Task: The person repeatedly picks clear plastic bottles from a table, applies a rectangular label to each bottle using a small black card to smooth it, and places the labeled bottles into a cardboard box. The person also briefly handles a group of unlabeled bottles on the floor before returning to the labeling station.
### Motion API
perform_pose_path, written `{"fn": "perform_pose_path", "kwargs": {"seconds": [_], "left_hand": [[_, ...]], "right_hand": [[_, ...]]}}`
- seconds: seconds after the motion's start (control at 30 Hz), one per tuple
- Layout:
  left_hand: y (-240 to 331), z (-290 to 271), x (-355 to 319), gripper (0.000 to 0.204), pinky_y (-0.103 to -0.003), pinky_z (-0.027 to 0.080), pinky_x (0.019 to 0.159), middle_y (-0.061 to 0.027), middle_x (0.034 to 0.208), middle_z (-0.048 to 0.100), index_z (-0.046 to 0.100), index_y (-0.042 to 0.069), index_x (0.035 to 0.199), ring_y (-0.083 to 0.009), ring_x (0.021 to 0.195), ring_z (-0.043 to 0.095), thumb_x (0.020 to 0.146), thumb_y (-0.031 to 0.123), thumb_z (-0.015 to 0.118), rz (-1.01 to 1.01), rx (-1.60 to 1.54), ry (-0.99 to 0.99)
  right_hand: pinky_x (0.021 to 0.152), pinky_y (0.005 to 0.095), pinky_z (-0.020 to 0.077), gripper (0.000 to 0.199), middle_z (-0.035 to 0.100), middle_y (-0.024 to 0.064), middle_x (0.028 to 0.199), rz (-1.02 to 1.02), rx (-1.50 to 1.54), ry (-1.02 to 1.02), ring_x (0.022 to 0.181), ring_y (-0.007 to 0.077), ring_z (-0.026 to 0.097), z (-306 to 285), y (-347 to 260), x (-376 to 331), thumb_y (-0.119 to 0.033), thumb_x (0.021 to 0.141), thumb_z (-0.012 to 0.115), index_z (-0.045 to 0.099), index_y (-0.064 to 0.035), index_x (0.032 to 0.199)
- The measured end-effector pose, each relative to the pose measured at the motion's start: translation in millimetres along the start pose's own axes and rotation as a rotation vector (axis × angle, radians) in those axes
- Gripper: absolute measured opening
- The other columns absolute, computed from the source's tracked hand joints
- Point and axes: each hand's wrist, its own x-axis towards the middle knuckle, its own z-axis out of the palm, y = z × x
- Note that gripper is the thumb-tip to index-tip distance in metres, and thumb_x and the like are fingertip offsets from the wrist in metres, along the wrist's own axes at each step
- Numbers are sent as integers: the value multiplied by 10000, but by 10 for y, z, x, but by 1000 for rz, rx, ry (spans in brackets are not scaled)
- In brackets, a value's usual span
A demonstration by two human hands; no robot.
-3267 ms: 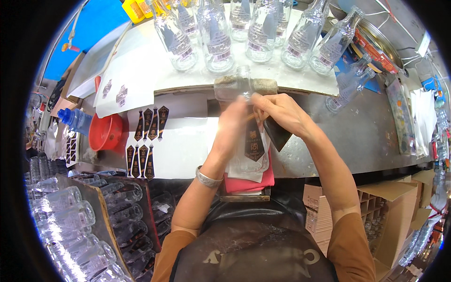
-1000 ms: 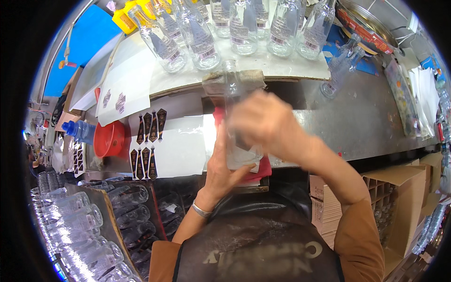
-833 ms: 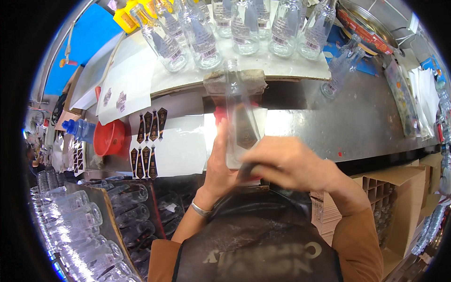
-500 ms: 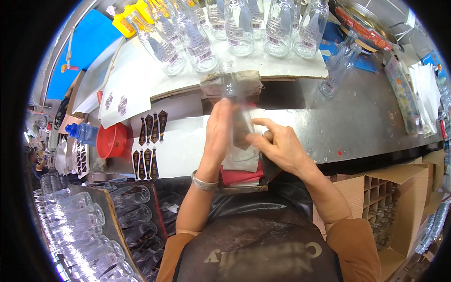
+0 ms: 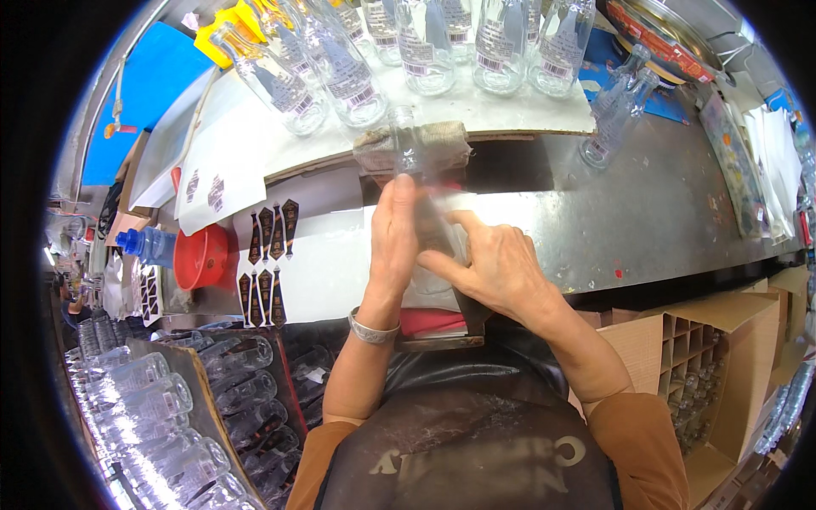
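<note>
A clear glass bottle (image 5: 406, 155) lies in front of me with its neck pointing away, resting on a cloth-wrapped block (image 5: 444, 143). Along its left side my left hand (image 5: 393, 238) is closed on it, fingers straight and together. My right hand (image 5: 501, 268) is at the bottle's right side, thumb reaching over the glass and fingers apart. Under the thumb and index finger shows a dark label (image 5: 432, 225), blurred and partly hidden. Red cloth (image 5: 432, 322) lies beneath the bottle's base.
Several dark tie-shaped labels (image 5: 266, 297) lie on white sheets at left, beside a red bowl (image 5: 201, 257). Clear bottles (image 5: 423, 59) stand on the white board behind; more lie stacked at lower left. A divided cardboard box (image 5: 722, 374) with bottles stands at lower right.
My right hand has moved left, its thumb now farther across the bottle. The left hand stays alongside the glass, and the bottle has shifted slightly to the left.
</note>
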Motion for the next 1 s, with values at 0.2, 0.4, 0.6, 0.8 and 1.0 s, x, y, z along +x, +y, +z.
{"fn": "perform_pose_path", "kwargs": {"seconds": [0.2, 0.4, 0.6, 0.8, 1.0], "left_hand": [[-54, -18, 30, 605, -301, 578, 708, -149, 1050, 694, 615, -31, 1123, -186, 879, 702, 1058, 533, 407, 19, 28, 24], [-101, -23, 45, 599, -343, 588, 791, -179, 1129, 664, 575, -45, 1203, -238, 941, 699, 1063, 513, 409, 9, -105, 8], [-96, -31, -4, 523, -354, 580, 852, -189, 1226, 628, 502, -14, 1314, -251, 999, 689, 1070, 445, 439, 72, -39, -73], [-81, -35, -29, 474, -328, 582, 842, -175, 1231, 632, 511, 0, 1302, -222, 996, 688, 1075, 412, 445, 74, -59, -78], [-55, -23, -37, 463, -319, 584, 827, -170, 1228, 636, 517, 2, 1284, -211, 985, 687, 1077, 408, 439, 73, -64, -86]], "right_hand": [[612, 481, 531, 643, 677, 217, 716, -40, -34, 41, 687, 418, 682, 42, 23, 3, -548, 863, 689, 602, 18, 1153], [657, 480, 530, 650, 687, 220, 767, -12, -15, -2, 751, 417, 688, -9, -22, 0, -562, 864, 688, 592, 0, 1177], [556, 386, 473, 580, 610, 138, 568, 2, 170, -4, 511, 285, 615, 27, 132, -3, -422, 831, 766, 624, -9, 1213], [686, 483, 510, 614, 677, 228, 783, 59, 137, -120, 786, 427, 676, -72, 46, 1, -516, 873, 705, 587, -3, 1188], [690, 477, 511, 595, 673, 230, 769, 50, 157, -117, 777, 430, 675, -72, 59, 1, -493, 874, 711, 590, 1, 1183]]}}
